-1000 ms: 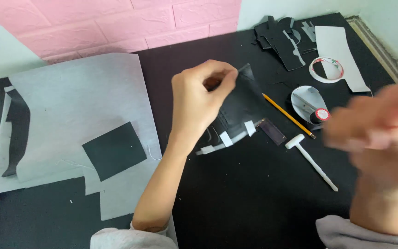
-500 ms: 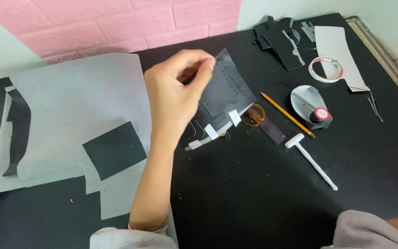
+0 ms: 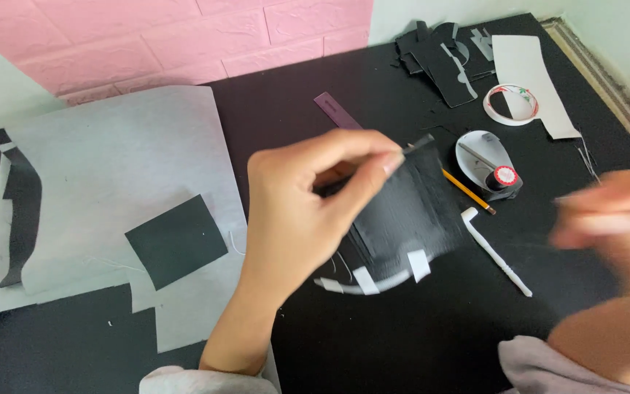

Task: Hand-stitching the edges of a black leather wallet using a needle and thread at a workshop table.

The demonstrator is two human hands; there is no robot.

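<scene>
The left hand (image 3: 297,219) sits near the middle of the frame, thumb and fingers pinched shut on the upper edge of a black leather piece (image 3: 406,211), which hangs tilted just above the black table (image 3: 417,335). White tabs and a curved white strip (image 3: 373,281) show along the piece's lower edge. The right hand (image 3: 614,219) is at the right edge of the frame, blurred; its fingers look drawn together, but whether it holds anything cannot be told. Just right of the leather piece lies a white-handled tool (image 3: 496,252), and above that a pencil (image 3: 468,191) and a small grey dish with a red-capped item (image 3: 491,162). A purple ruler (image 3: 335,111) pokes out above the left hand. In the upper right lie a roll of tape (image 3: 512,103), a white paper strip (image 3: 534,80) and black offcuts (image 3: 439,55). On the left a large white sheet (image 3: 111,168) carries a black square (image 3: 176,241).
</scene>
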